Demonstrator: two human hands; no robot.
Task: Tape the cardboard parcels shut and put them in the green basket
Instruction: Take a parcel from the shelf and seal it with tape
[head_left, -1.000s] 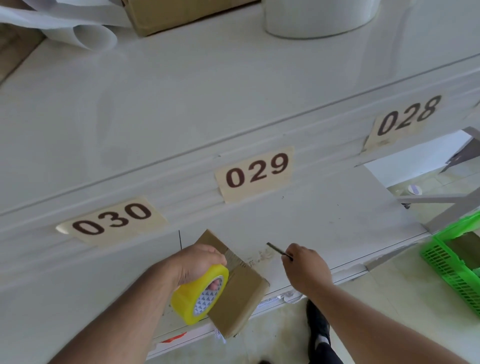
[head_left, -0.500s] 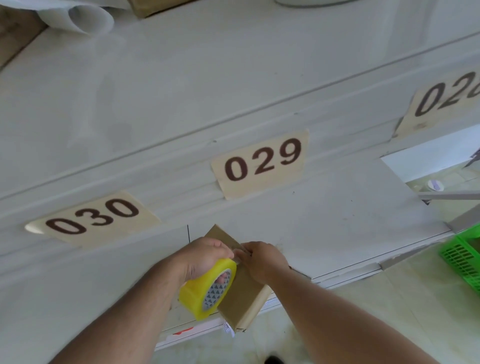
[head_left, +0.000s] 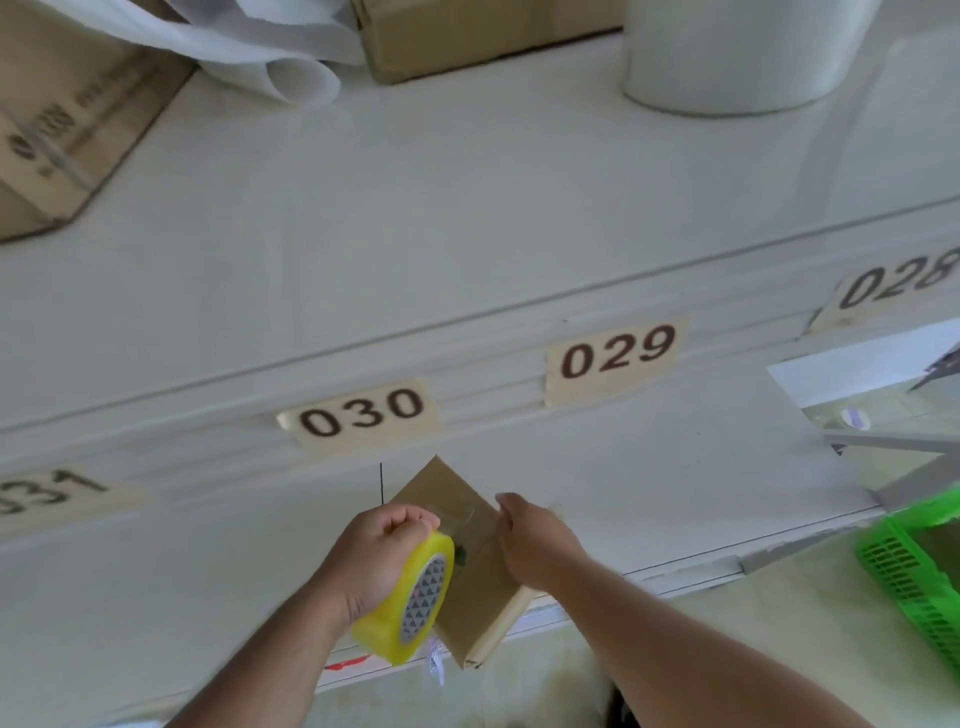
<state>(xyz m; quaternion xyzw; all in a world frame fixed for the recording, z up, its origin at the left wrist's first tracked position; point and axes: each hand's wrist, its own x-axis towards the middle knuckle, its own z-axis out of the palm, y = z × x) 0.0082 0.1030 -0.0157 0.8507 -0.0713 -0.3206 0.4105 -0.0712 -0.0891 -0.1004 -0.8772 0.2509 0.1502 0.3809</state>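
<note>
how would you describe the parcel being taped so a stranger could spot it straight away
Find the white table with number labels along its step. Just below the 030 label, at the near edge, lies a small flat brown parcel between two hands. Unlike the big boxes at the back, a yellow tape roll rests against it.

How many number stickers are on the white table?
4: 031 at the left edge, partly cut off; 030 left of middle; 029 right of it; 028 far right. More may lie outside the view.

tape roll (head_left: 402, 608) yellow, triangle-patterned core | parcel (head_left: 470, 561) brown | basket (head_left: 914, 577) green
</note>
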